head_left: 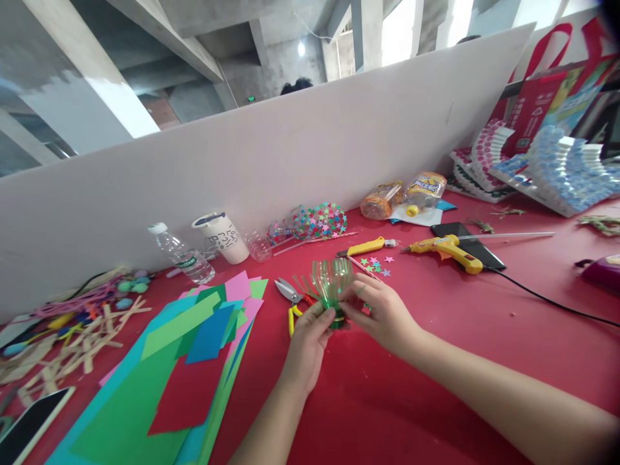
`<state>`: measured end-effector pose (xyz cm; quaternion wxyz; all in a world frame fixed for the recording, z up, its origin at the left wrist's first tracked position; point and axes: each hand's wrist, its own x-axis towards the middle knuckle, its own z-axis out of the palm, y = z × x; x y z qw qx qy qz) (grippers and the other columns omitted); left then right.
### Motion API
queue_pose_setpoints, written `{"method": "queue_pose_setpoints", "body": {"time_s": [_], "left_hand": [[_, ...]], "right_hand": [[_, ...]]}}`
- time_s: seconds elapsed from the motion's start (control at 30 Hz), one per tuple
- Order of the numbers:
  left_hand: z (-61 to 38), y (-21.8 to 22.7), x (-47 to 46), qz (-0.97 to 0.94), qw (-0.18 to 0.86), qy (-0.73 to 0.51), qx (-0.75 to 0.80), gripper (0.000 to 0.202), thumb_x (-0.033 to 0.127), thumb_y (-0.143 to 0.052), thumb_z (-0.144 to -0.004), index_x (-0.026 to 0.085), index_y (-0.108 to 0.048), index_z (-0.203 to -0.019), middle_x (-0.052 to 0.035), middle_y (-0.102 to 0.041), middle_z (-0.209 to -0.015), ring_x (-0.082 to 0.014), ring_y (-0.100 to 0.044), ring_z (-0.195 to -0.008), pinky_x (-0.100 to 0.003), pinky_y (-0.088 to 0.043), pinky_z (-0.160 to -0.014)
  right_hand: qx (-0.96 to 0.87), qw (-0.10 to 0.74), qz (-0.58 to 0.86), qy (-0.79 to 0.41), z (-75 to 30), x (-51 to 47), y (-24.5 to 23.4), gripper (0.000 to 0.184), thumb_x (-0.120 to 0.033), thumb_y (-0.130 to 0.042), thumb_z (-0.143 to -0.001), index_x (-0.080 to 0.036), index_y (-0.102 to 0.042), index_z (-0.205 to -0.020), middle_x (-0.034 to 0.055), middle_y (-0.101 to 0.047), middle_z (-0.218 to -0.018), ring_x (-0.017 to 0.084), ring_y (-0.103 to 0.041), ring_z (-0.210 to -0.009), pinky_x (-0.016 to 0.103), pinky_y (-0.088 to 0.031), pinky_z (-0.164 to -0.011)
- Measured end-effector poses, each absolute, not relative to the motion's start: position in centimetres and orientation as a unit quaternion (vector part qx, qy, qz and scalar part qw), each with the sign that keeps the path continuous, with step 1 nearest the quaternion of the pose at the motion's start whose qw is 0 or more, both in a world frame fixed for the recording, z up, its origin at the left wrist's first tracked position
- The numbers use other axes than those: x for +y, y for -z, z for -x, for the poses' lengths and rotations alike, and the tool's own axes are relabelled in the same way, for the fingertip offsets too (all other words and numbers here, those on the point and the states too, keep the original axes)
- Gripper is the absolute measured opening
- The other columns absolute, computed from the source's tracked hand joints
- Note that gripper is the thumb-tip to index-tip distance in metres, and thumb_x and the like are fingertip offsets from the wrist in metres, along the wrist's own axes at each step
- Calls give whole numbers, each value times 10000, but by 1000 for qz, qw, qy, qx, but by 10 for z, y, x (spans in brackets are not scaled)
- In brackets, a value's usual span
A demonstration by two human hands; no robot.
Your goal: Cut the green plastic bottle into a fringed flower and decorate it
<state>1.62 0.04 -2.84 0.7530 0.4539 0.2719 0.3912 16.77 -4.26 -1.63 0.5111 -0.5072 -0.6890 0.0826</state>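
Observation:
A green plastic bottle piece (pixel 332 284), its wall cut into upright strips, is held over the red table (pixel 436 361). My left hand (pixel 307 339) grips its base from the left, fingers curled round it. From the right, my right hand (pixel 382 310) pinches the same base with its fingertips. A red band circles the base between the two hands. Yellow-handled scissors (pixel 290 297) lie on the table just left of the piece.
Sheets of coloured paper (pixel 184 361) spread at the left, with wooden sticks (pixel 62 349) beyond. A yellow glue gun (pixel 448 248), a yellow knife (pixel 365 247), a phone (pixel 472 248), a water bottle (pixel 181 255) and a cup (pixel 220 237) lie near the white partition (pixel 290 148).

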Motion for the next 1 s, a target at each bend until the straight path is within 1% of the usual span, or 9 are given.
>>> {"method": "queue_pose_setpoints", "body": {"time_s": [0.13, 0.27, 0.4, 0.5, 0.63, 0.7, 0.77, 0.9, 1.0], "left_hand": [[-17, 28, 0, -440, 771, -380, 260, 119, 207, -620, -845, 141, -711, -887, -44, -689, -822, -126, -613, -765, -239, -504, -713], [-17, 29, 1, -397, 786, -387, 273, 75, 207, -671, -808, 144, -710, -793, -13, -663, -746, -97, -601, -713, -205, -499, -674], [-18, 28, 2, -389, 791, -386, 271, 81, 207, -684, -797, 140, -704, -755, -12, -673, -762, -93, -607, -720, -192, -495, -664], [-17, 28, 2, -414, 780, -384, 271, 92, 222, -671, -807, 139, -708, -802, -32, -690, -803, -112, -618, -747, -212, -498, -687], [-14, 30, 3, -482, 738, -383, 276, 172, 248, -653, -822, 165, -701, -964, -60, -712, -930, -164, -640, -845, -281, -496, -788], [-12, 32, 5, -513, 714, -380, 288, 214, 252, -647, -827, 191, -687, -1028, -58, -711, -997, -170, -643, -883, -295, -480, -837], [-10, 33, 6, -532, 695, -380, 299, 220, 253, -644, -828, 212, -682, -1041, -48, -707, -1041, -170, -637, -934, -286, -458, -876], [-11, 30, 7, -544, 673, -395, 308, 225, 251, -669, -803, 239, -676, -1027, -25, -707, -1051, -163, -617, -1011, -241, -438, -885], [-13, 26, 7, -565, 655, -395, 310, 269, 262, -707, -761, 226, -667, -1025, -37, -707, -1045, -186, -623, -995, -268, -447, -875]], "right_hand": [[-699, 504, 505, -48, -166, -43, 19, 102, -134, -529, -854, -195, -543, -774, 25, -547, -773, 150, -527, -700, 252, -429, -614], [-711, 492, 502, -32, -164, -44, 20, 118, -126, -519, -851, -196, -537, -758, 26, -553, -743, 156, -517, -681, 256, -412, -605], [-712, 486, 504, -44, -164, -44, 20, 123, -128, -520, -855, -195, -538, -754, 22, -564, -739, 148, -533, -668, 244, -424, -592], [-707, 488, 508, -62, -165, -43, 19, 124, -134, -542, -851, -194, -543, -743, 10, -570, -728, 138, -546, -653, 236, -436, -584], [-686, 503, 519, -85, -168, -41, 16, 101, -153, -575, -853, -199, -556, -765, -6, -594, -730, 127, -574, -652, 231, -462, -591], [-678, 510, 521, -91, -169, -41, 15, 81, -161, -579, -857, -200, -564, -789, -11, -599, -727, 125, -583, -652, 232, -471, -596], [-679, 510, 520, -91, -169, -42, 15, 64, -167, -572, -862, -199, -573, -806, -9, -597, -733, 124, -584, -648, 234, -474, -595], [-689, 501, 518, -74, -167, -44, 17, 70, -174, -550, -868, -196, -578, -808, 10, -588, -764, 122, -573, -636, 235, -470, -585], [-699, 492, 516, -53, -164, -46, 19, 79, -166, -537, -871, -196, -571, -807, 22, -587, -768, 135, -566, -666, 246, -467, -606]]}}
